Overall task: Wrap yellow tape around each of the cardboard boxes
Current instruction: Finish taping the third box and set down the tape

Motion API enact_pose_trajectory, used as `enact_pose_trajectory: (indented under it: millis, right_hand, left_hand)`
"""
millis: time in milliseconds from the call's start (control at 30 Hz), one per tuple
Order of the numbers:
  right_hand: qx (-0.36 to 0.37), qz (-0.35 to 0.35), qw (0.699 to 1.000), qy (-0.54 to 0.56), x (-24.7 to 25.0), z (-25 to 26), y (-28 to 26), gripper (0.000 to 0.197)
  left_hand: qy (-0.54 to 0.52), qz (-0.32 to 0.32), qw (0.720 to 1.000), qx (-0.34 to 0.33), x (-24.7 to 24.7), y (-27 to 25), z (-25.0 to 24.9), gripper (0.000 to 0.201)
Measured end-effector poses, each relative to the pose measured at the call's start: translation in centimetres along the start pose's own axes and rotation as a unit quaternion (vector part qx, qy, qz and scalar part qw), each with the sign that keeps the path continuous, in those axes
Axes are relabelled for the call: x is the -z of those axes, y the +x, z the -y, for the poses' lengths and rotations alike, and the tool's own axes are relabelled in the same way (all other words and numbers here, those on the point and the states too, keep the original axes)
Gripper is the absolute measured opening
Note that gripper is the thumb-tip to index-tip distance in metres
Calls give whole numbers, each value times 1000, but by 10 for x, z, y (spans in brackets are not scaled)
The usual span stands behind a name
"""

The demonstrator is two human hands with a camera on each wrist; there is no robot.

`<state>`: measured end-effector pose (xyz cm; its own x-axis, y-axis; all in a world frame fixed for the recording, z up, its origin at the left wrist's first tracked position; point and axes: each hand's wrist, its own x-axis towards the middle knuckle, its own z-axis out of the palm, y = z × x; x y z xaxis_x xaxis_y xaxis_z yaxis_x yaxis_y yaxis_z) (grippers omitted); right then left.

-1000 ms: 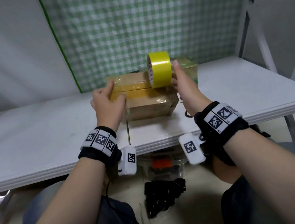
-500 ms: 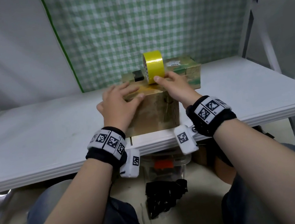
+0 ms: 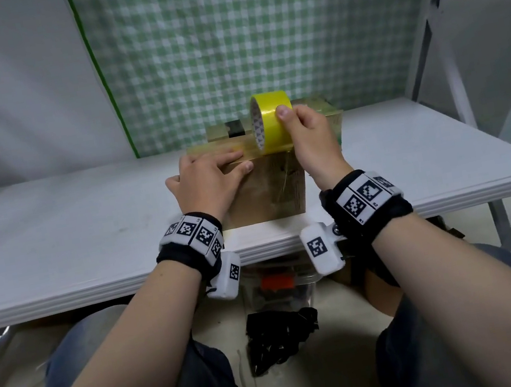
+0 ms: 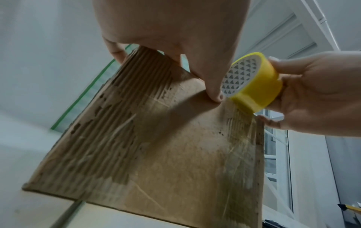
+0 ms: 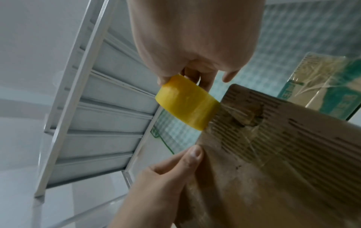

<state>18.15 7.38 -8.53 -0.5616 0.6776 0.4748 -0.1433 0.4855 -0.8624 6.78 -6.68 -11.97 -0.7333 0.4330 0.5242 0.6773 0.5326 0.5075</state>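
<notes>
The right hand [image 3: 310, 142] grips the yellow tape roll [image 3: 273, 125] at the near box's [image 3: 267, 191] top right edge. The left hand [image 3: 208, 184] lies flat on the box's top, fingers straight, grasping nothing.

White worktable before a green-checked backdrop

A glossy white table [image 3: 50, 236] stands against a green-and-white checked cloth [image 3: 253, 33] and a plain white wall [image 3: 6, 83]; a grey metal shelving frame [image 3: 426, 9] rises beyond its right edge, above a pale floor [image 3: 346, 365].

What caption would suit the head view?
Left hand steadies a worn cardboard box while the right hand holds a yellow tape roll on top.
</notes>
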Motion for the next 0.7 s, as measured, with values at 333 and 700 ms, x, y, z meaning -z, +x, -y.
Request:
enact_pose_trajectory:
  millis: [333, 700]
  right_hand:
    - [-25, 26, 999, 38, -2, -2, -11, 50]
    - [-81, -61, 992, 72, 11, 10, -11, 55]
  left_hand:
    - [-2, -7, 1000, 4, -7, 5, 1, 35]
    - [10, -15, 1000, 16, -12, 15, 4, 35]
